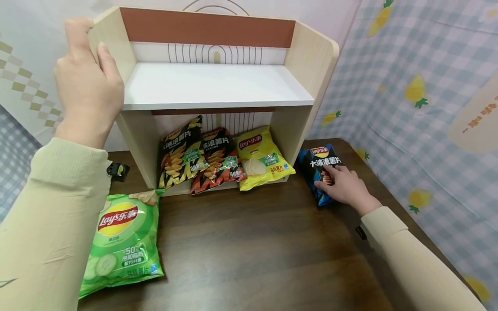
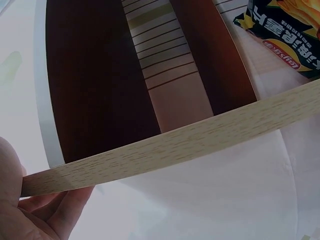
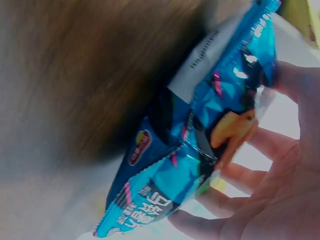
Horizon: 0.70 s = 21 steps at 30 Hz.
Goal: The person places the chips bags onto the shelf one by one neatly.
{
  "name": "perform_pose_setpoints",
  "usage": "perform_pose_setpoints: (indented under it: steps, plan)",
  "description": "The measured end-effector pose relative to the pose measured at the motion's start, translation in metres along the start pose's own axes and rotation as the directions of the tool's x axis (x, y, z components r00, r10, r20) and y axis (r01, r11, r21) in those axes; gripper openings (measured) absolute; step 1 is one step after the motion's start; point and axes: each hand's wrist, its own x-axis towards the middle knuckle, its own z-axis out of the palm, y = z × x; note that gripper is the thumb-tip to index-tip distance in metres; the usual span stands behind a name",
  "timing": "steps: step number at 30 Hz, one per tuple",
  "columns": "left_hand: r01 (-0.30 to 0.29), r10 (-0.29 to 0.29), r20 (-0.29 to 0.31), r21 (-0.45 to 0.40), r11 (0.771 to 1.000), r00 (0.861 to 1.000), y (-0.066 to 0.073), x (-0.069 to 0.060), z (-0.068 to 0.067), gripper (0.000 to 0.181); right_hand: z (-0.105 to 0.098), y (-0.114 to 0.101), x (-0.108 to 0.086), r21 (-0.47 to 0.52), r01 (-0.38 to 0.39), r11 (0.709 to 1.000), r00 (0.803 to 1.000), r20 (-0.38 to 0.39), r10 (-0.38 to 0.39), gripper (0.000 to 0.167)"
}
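My left hand (image 1: 89,84) grips the upper left side panel of a small wooden shelf (image 1: 221,84). In the left wrist view its thumb and fingers (image 2: 70,210) lie on opposite faces of the panel edge (image 2: 165,145). On the table right of the shelf, my right hand (image 1: 346,186) holds a blue bag of Lay's chips (image 1: 317,162). The right wrist view has the fingers bent against the blue bag (image 3: 200,150). Inside the lower compartment lean a black-and-yellow chip bag (image 1: 180,151), a red-and-black one (image 1: 218,155) and a yellow one (image 1: 262,157).
A green bag of Lay's chips (image 1: 124,242) lies at the left on the dark wooden table (image 1: 249,246), partly behind my left sleeve. Checked cloth with pineapples (image 1: 420,108) hangs along the right side. A white upper board divides the shelf.
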Motion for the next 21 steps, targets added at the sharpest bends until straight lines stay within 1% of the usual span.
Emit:
perform_pose_setpoints:
  steps: [3, 5, 7, 8, 10, 12, 14, 17, 19, 21]
  plan:
    - [-0.004, 0.004, -0.006, -0.003, 1.0, 1.0, 0.0, 0.0, 0.0, 0.043, -0.002, 0.005, -0.006, 0.089, 0.031, 0.996, 0.999, 0.006, -0.032, 0.082]
    - [-0.001, 0.001, -0.006, -0.002, 1.0, 1.0, 0.0, -0.001, -0.001, 0.043, -0.004, 0.012, -0.008, 0.17, 0.066, 0.983, 0.998, -0.014, -0.065, 0.072]
    - [0.0, 0.0, -0.005, -0.001, 1.0, 1.0, 0.0, -0.001, -0.001, 0.043, -0.005, 0.02, -0.01, 0.244, 0.081, 0.966, 0.997, -0.035, -0.075, 0.063]
    - [-0.002, 0.001, -0.005, -0.002, 1.0, 1.0, 0.001, -0.001, -0.001, 0.043, -0.004, 0.025, -0.011, 0.272, 0.076, 0.959, 0.997, -0.048, -0.065, 0.061]
    - [0.002, -0.002, -0.001, -0.001, 1.0, 1.0, 0.002, -0.001, -0.001, 0.043, -0.003, 0.034, -0.011, 0.318, 0.047, 0.947, 0.998, -0.058, -0.03, 0.064]
    - [0.003, -0.003, -0.004, -0.001, 1.0, 1.0, 0.002, -0.002, -0.003, 0.043, -0.001, 0.041, -0.01, 0.364, -0.01, 0.931, 0.999, -0.037, 0.026, 0.076]
    - [0.011, -0.011, -0.004, 0.004, 1.0, 1.0, 0.003, -0.002, -0.004, 0.043, 0.001, 0.047, -0.008, 0.422, -0.065, 0.904, 0.997, 0.0, 0.072, 0.09]
    - [0.022, -0.022, 0.0, 0.01, 1.0, 1.0, 0.004, -0.002, -0.005, 0.043, 0.003, 0.056, -0.002, 0.471, -0.158, 0.868, 0.987, 0.103, 0.123, 0.106]
    - [0.029, -0.029, 0.008, 0.013, 1.0, 1.0, 0.004, -0.002, -0.005, 0.044, 0.003, 0.063, 0.001, 0.472, -0.216, 0.855, 0.973, 0.178, 0.148, 0.112]
    - [0.026, -0.026, 0.012, 0.009, 1.0, 1.0, 0.005, -0.002, -0.004, 0.043, 0.001, 0.068, 0.005, 0.449, -0.275, 0.85, 0.951, 0.259, 0.171, 0.117]
